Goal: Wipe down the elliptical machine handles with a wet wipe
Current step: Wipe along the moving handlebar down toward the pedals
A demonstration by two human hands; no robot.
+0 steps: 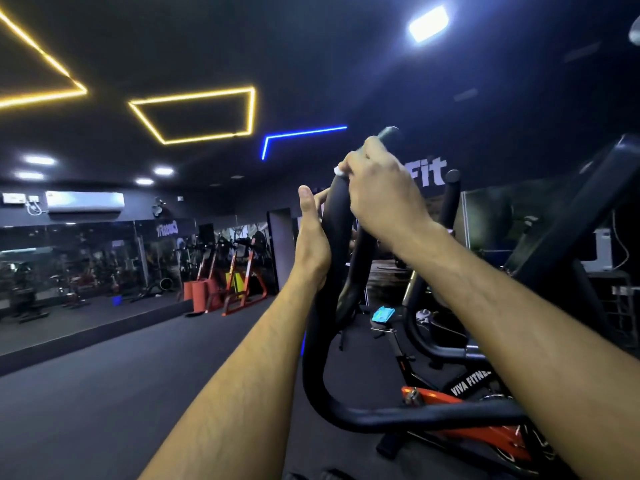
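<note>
A black curved elliptical handle rises in front of me and bends into a lower bar. My left hand grips the handle's left side, thumb pointing up. Higher on the same handle, my right hand is closed around it with a white wet wipe pressed under the fingers; only a small corner of the wipe shows. The handle's rounded tip sticks out above my right hand. A second black handle stands behind, to the right.
An orange and black exercise bike sits below the handles. A blue packet lies on a machine behind. Orange racks and a mirror wall line the left. Dark open floor stretches to the left.
</note>
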